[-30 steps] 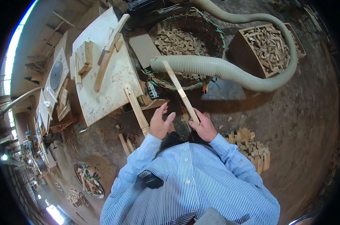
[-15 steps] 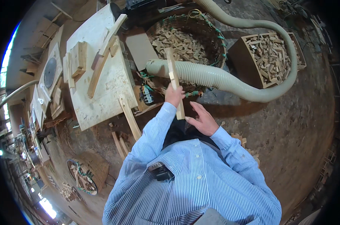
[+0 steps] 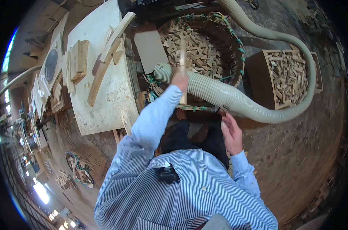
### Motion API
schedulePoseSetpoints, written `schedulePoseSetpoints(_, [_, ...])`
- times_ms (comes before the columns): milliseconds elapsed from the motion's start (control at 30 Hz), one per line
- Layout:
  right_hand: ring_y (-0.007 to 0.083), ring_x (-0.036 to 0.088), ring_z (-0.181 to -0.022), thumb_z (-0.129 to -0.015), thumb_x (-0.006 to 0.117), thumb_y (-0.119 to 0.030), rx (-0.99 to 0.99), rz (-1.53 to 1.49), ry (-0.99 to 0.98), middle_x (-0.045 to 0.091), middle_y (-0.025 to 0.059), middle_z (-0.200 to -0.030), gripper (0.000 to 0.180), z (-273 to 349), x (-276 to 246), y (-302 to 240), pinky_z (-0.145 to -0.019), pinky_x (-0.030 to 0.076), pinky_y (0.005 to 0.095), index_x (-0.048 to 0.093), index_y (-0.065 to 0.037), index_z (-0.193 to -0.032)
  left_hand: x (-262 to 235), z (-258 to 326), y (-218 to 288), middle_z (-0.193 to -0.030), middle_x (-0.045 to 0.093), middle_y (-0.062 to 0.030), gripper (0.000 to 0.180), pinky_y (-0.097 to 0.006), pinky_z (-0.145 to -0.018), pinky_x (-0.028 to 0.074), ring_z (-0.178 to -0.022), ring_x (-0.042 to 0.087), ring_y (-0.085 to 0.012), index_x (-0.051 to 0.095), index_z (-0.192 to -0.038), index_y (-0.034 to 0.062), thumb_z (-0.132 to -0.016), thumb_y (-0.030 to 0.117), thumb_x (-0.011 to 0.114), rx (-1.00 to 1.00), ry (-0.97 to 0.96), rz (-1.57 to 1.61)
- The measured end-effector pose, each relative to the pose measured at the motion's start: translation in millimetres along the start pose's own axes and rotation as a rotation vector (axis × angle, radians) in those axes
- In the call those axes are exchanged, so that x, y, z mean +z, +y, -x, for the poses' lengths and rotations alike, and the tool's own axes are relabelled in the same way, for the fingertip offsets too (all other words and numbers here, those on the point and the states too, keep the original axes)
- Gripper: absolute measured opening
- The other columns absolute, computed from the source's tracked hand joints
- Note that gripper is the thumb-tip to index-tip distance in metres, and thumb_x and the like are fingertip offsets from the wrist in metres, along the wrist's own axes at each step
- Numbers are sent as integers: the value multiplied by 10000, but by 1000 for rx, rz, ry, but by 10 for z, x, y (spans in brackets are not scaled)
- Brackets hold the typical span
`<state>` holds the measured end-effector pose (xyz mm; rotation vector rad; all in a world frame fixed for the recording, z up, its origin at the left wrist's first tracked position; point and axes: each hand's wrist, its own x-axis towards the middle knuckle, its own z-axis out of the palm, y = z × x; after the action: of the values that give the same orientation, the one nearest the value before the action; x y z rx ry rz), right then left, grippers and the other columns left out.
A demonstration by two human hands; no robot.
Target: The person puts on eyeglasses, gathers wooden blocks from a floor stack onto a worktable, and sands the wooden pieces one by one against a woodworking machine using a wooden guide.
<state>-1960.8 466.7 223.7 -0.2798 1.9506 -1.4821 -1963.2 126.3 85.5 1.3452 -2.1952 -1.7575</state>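
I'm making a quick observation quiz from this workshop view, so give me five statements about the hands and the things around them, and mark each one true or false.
1. The left hand grips a wooden strip. True.
2. Both hands are holding wood. False: the right hand holds nothing.
3. The wicker basket contains wood offcuts. True.
4. Nothing passes across the basket's near side in this view. False: a pale ribbed hose does.
5. Wooden pieces lie on the pale tabletop to the left of the basket. True.
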Motion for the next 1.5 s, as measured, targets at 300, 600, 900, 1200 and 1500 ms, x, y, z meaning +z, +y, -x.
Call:
schedulePoseSetpoints(300, [425, 678, -1201, -962, 722, -389, -48, 478, -524, 666, 318, -1313, 791, -2646, 380, -489, -1029, 531, 427, 411, 36, -1552, 1236, 771, 551, -1321, 506, -229, 630, -428, -1120, 434, -1258, 527, -339, 431, -1432, -43, -878, 50, 715, 256, 214, -9])
schedulePoseSetpoints(600, [310, 733, -932, -993, 656, -268, -262, 687, -515, 741, 199, -1086, 522, -4159, 541, -181, -880, 576, 427, 550, -94, -1473, -395, 1330, 567, -1575, 481, -241, 723, -486, -1212, 388, -1479, 450, -413, 569, -1487, 26, -850, 218, 852, 368, 639, -458])
schedulePoseSetpoints(900, [354, 750, -1021, -1021, 531, -232, -538, 1674, -374, 760, 167, -1086, 289, -5861, 1991, -209, -847, 606, 480, 713, -192, -1243, -1652, 1544, 207, -1695, 287, -242, 1029, -566, -1279, 214, -1572, 246, -458, 297, -1655, 68, -857, 419, 844, -121, 687, -927])
schedulePoseSetpoints(1200, [346, 756, -1082, -1042, 553, -269, -561, 1914, -290, 779, 81, -1180, 308, -6497, 3134, 359, -794, 585, 614, 750, -174, -1258, -1562, 1481, -26, -1694, 354, -166, 970, -558, -1258, 296, -1567, 289, -455, 409, -1620, 111, -804, 346, 878, -177, 706, -1072])
schedulePoseSetpoints(1500, [307, 719, -1193, -1035, 609, -355, -390, 1926, -862, 729, 34, -1336, 336, -6136, 2293, 955, -879, 621, 544, 721, -222, -1321, -1536, 1409, -62, -1666, 406, -158, 943, -550, -1253, 313, -1553, 324, -445, 442, -1604, 106, -792, 277, 890, -176, 740, -1064])
